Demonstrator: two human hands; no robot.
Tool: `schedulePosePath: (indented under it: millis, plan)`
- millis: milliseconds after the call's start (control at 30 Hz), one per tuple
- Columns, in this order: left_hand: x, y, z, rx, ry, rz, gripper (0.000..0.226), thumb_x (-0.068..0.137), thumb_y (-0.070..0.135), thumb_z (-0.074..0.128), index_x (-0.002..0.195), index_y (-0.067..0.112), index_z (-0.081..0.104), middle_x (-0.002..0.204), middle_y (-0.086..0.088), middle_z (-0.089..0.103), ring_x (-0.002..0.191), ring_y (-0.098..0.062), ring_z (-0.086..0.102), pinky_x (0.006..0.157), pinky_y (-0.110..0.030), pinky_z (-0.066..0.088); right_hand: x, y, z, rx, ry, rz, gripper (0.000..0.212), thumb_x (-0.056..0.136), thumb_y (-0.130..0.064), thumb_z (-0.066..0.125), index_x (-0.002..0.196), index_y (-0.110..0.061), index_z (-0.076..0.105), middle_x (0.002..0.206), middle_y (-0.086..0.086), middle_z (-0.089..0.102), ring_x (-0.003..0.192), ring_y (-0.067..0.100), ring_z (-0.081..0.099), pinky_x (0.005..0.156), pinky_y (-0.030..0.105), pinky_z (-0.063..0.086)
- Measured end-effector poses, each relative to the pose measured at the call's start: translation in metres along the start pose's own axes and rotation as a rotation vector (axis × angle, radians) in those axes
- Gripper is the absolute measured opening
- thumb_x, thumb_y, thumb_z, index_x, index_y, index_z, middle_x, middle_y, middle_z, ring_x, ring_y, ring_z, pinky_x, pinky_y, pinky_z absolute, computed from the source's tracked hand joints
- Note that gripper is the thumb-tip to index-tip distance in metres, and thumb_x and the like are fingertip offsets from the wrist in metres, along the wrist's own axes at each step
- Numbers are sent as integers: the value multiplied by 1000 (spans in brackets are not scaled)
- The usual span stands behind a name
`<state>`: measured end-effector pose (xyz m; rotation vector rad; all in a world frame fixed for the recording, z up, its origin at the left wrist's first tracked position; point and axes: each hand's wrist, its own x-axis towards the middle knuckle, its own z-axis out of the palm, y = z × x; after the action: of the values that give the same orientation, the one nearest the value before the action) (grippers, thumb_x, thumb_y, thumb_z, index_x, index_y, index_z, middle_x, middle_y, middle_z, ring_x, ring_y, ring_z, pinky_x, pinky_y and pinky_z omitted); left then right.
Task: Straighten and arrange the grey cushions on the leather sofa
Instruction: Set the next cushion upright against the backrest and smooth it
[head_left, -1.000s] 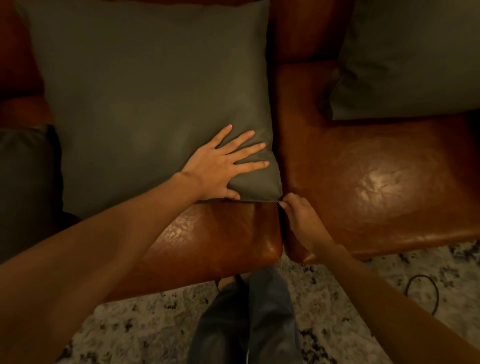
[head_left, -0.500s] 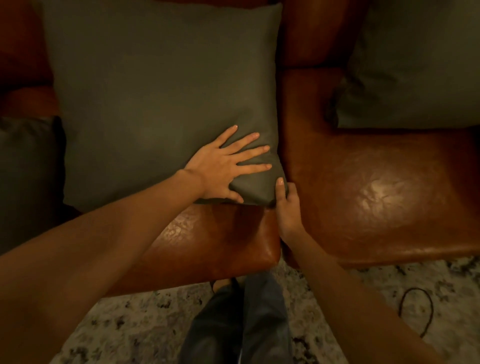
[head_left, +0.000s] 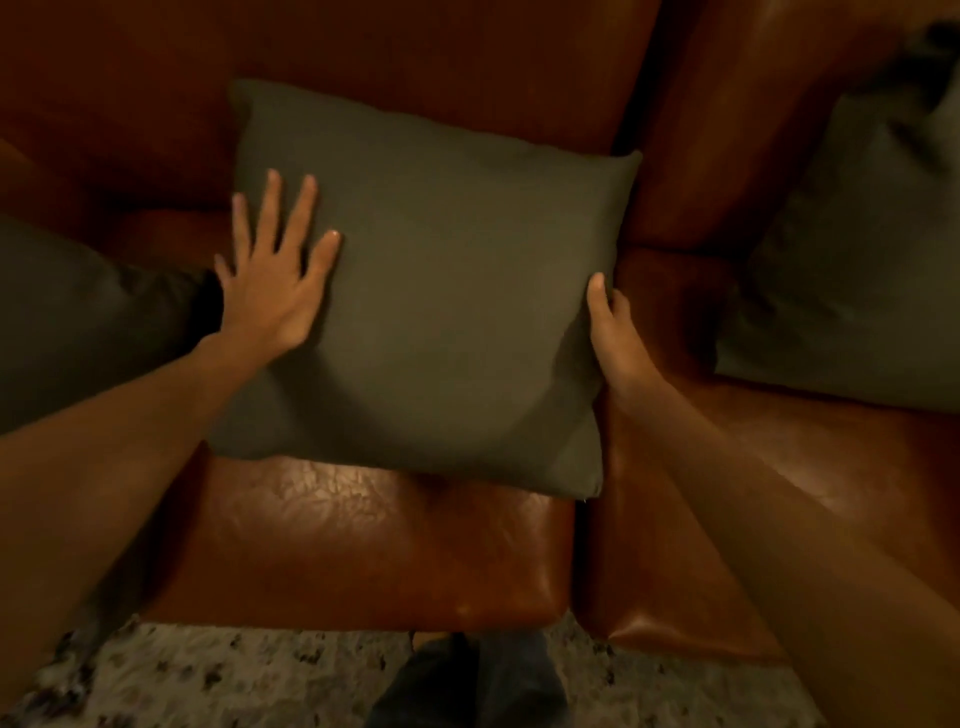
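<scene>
- Now the step in hand looks like squaring the middle grey cushion (head_left: 441, 312), which leans against the back of the leather sofa (head_left: 363, 545), bottom edge on the seat.
- Left hand (head_left: 270, 291) lies open and flat on the cushion's left part, fingers spread.
- Right hand (head_left: 610, 332) clasps its right edge, thumb in front.
- Next, likely a small turn to level it, then the side cushions (head_left: 852, 291).
</scene>
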<state>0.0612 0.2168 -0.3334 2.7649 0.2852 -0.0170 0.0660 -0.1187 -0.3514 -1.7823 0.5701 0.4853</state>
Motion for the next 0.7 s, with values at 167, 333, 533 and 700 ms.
schedulePosePath:
  millis: [167,333,533,700]
  plan:
    - [26,-10,-8,-585,-135,-599,107,69,91,40,152,40,-4,161,-6,14,144,-34,23,118,-49,20,38,-37,4,218,-23,130,126,47,-100,49,151,-30,34,146,-4,49,130,23,49,114,49,33]
    - [30,-8,-23,-781,-60,-768,119,59,90,54,150,17,28,150,-7,39,132,-31,43,111,-46,35,39,-58,4,277,18,100,98,71,-81,59,146,-20,44,137,0,56,121,23,55,111,47,39]
    - [8,7,-36,-714,183,-664,98,69,86,50,141,20,40,141,-6,48,127,-29,47,109,-43,35,6,-76,-2,329,185,-89,67,91,-61,54,144,-22,45,136,-4,56,120,16,53,107,36,40]
    - [-2,17,-53,-865,355,-485,75,82,73,49,138,25,42,135,6,50,125,-16,47,108,-35,35,-6,-111,-15,380,278,-342,51,97,-55,47,139,-27,50,114,-22,57,109,1,55,92,19,43]
